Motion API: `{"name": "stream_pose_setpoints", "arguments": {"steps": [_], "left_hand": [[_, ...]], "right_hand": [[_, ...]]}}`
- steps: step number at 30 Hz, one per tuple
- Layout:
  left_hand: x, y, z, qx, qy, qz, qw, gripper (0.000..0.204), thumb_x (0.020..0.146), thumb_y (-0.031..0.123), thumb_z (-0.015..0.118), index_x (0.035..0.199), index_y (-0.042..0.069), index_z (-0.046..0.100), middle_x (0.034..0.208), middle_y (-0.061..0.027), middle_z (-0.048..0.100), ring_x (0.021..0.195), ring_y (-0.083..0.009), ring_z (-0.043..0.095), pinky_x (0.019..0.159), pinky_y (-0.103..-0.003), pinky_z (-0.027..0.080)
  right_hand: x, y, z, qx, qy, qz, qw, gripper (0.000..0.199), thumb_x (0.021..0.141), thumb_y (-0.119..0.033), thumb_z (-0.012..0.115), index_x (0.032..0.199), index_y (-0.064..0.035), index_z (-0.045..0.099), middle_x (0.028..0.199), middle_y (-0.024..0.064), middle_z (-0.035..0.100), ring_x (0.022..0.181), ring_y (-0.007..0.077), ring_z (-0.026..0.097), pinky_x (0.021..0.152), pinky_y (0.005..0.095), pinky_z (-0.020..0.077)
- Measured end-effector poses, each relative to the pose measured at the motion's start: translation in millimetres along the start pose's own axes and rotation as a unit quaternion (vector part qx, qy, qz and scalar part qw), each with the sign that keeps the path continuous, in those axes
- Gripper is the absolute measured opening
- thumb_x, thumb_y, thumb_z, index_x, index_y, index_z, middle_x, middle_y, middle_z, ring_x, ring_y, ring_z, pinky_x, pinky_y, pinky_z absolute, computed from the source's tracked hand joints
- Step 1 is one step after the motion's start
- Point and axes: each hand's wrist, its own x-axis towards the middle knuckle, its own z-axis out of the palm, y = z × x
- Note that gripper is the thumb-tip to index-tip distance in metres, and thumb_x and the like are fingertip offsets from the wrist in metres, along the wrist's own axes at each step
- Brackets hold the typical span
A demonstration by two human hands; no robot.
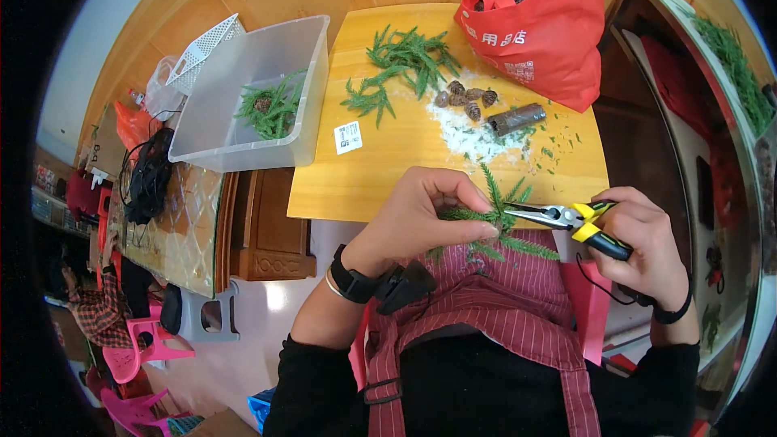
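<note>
Between thumb and fingers my left hand (433, 214) pinches a green fir-like sprig (518, 244), held over my lap at the table's near edge. My right hand (643, 239) is wrapped round the yellow-and-black handles of long-nose pliers (595, 222). The jaws of the pliers reach into the middle of the sprig, close to my left fingertips; whether they clamp a stem is too small to tell. Beyond my hands, several pine cones (472, 111) and a dark brown cylinder (516, 119) lie by a patch of white flakes (477, 137).
More green sprigs (413, 57) lie on the wooden table (380, 174), near a white label (348, 137). A red bag (542, 40) of pine cones stands at the back right. A clear plastic bin (243, 158) at the left holds a greenery piece. Another person (101, 307) sits far left.
</note>
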Motion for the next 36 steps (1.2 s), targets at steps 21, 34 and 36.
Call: {"name": "stream_pose_setpoints", "arguments": {"steps": [21, 34, 36], "left_hand": [[0.4, 0.8, 12.1, 0.133, 0.089, 0.034, 0.987, 0.016, 0.068, -0.003, 0.071, 0.079, 0.000, 0.059, 0.081, -0.0043, 0.061, 0.075, -0.0102, 0.059, 0.070, -0.023, 0.047], [3.9, 0.2, 12.0, 0.243, 0.096, 0.108, 0.959, 0.016, 0.067, -0.005, 0.070, 0.078, 0.000, 0.059, 0.081, -0.0068, 0.062, 0.075, -0.0142, 0.060, 0.068, -0.024, 0.047], [2.4, 4.9, 10.6, 0.178, 0.073, 0.079, 0.978, 0.016, 0.068, -0.006, 0.070, 0.078, 0.000, 0.059, 0.082, -0.0066, 0.062, 0.077, -0.0132, 0.059, 0.069, -0.024, 0.047]], "right_hand": [[-7.7, -2.7, 10.6, -0.098, 0.023, 0.003, 0.995, 0.016, 0.059, -0.006, 0.066, 0.071, -0.0007, 0.056, 0.070, 0.0127, 0.054, 0.076, 0.0318, 0.056, 0.069, 0.0370, 0.0485], [-12.7, 0.2, 8.4, 0.045, -0.020, 0.089, 0.995, 0.014, 0.060, -0.005, 0.062, 0.069, 0.0008, 0.054, 0.072, 0.0128, 0.056, 0.087, 0.0316, 0.056, 0.076, 0.0364, 0.0444], [-8.9, 0.9, 4.8, 0.053, -0.018, 0.041, 0.998, 0.017, 0.063, -0.008, 0.065, 0.064, -0.0021, 0.050, 0.062, 0.0123, 0.052, 0.071, 0.0305, 0.056, 0.086, 0.0398, 0.0429]]}}
